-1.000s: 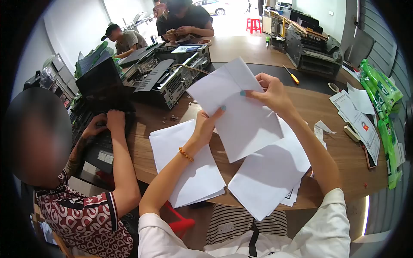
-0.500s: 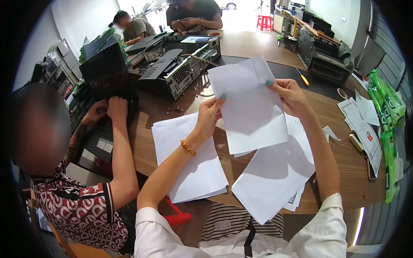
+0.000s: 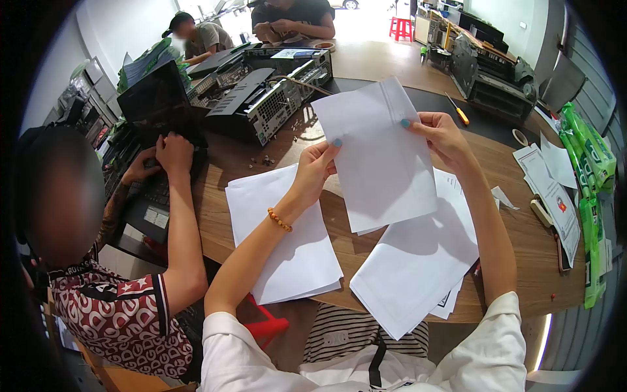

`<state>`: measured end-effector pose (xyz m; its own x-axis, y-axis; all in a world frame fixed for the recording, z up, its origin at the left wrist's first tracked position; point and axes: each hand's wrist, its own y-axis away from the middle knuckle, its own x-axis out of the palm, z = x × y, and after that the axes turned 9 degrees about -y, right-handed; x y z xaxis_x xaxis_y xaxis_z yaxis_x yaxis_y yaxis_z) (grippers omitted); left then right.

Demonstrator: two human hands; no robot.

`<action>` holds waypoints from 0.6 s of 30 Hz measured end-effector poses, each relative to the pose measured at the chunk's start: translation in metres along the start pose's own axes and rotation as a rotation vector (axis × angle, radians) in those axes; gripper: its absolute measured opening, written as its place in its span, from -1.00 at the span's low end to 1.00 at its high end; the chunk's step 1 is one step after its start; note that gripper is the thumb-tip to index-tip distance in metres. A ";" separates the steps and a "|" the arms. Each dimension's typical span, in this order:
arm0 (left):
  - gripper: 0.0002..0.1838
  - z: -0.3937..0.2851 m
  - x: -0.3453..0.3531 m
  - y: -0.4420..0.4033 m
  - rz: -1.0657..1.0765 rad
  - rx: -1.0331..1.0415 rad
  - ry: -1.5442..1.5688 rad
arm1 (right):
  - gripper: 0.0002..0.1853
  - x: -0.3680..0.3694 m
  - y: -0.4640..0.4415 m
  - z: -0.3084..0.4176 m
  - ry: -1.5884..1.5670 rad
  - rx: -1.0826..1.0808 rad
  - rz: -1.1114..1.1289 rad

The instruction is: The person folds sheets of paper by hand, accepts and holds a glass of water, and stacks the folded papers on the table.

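White paper sheets (image 3: 385,170) are held up above the table, with a crease line near their top. My left hand (image 3: 318,166) pinches their left edge, thumb in front. On the upper right edge, my right hand (image 3: 441,137) is closed with its thumb on the front. A stack of white paper (image 3: 287,242) lies on the table below my left forearm. Under and to the right of the held sheets lies another stack (image 3: 418,261), with some print showing at its edges.
A person (image 3: 117,287) at the left works on a black laptop (image 3: 157,104). An opened computer case (image 3: 274,98) stands behind. A yellow screwdriver (image 3: 458,111), tape roll (image 3: 520,137), certificates (image 3: 555,196) and green packaging (image 3: 588,157) are rightward. Two people sit at the far end.
Over the last second the held sheets have turned from a slant to nearly upright in view and shifted right. Both my hands kept hold and moved with them.
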<state>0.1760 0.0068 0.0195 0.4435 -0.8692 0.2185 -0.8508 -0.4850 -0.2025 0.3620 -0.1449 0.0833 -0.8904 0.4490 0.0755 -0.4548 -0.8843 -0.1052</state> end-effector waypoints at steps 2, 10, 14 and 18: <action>-0.75 0.001 -0.001 0.000 0.013 0.001 0.002 | -0.71 0.001 0.001 0.002 -0.003 0.006 0.001; -0.72 0.000 0.000 0.000 0.043 -0.013 -0.009 | -0.70 -0.005 -0.002 -0.004 0.095 -0.013 0.062; -0.72 0.001 0.000 0.002 0.123 -0.050 0.017 | -0.68 0.009 0.001 0.000 0.120 -0.094 -0.030; -0.74 -0.002 -0.003 0.001 0.215 -0.080 0.102 | -0.67 0.004 -0.001 0.005 0.117 -0.005 -0.079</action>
<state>0.1731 0.0086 0.0204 0.2229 -0.9354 0.2746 -0.9438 -0.2776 -0.1795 0.3587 -0.1428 0.0884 -0.8481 0.5289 -0.0320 -0.5232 -0.8453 -0.1081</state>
